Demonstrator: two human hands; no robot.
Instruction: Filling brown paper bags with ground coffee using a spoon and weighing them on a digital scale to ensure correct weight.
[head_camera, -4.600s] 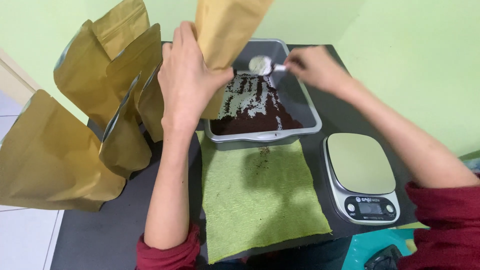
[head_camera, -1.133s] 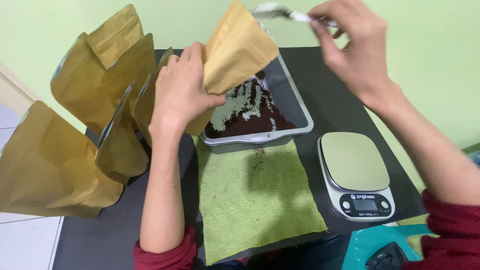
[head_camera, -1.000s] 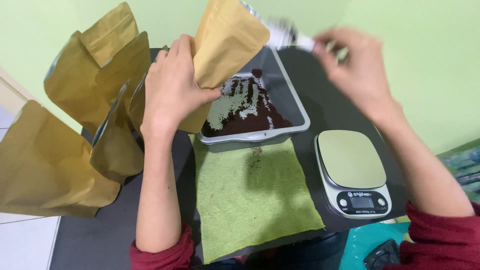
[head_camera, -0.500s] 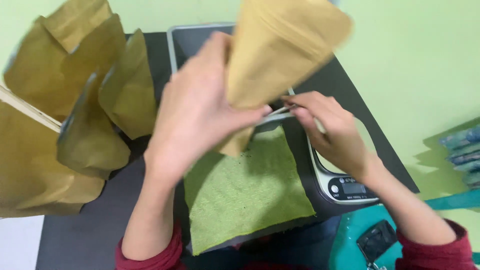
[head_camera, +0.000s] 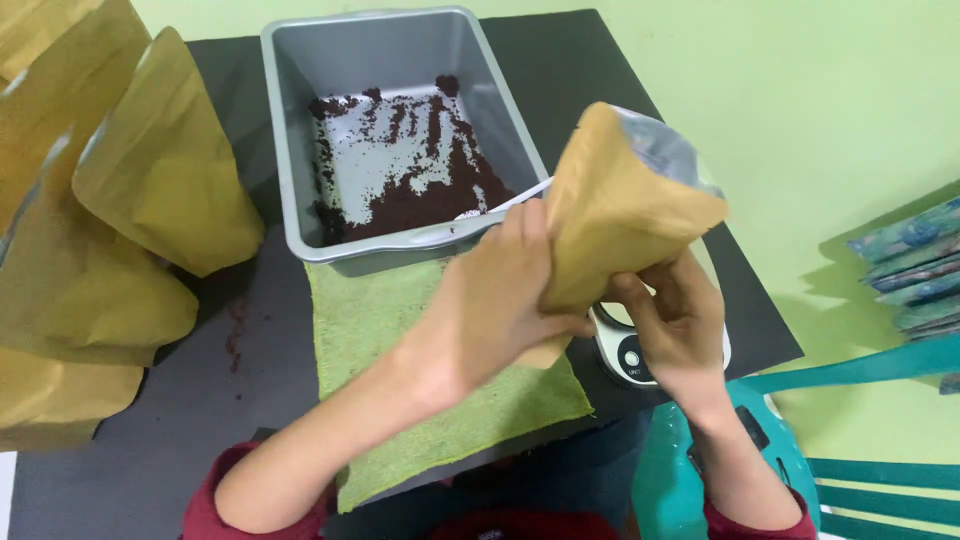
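Gripping brown pouch (head_camera: 610, 215): left hand (head_camera: 500, 300), right hand (head_camera: 675, 320) (both closed)

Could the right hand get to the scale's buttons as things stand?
Probably not freely: the right hand is gripping the brown paper pouch together with the left hand, right above the scale, whose panel is mostly hidden beneath them.

Scale (head_camera: 640, 352) mostly behind hands (head_camera: 500, 300); pouch (head_camera: 615, 215)
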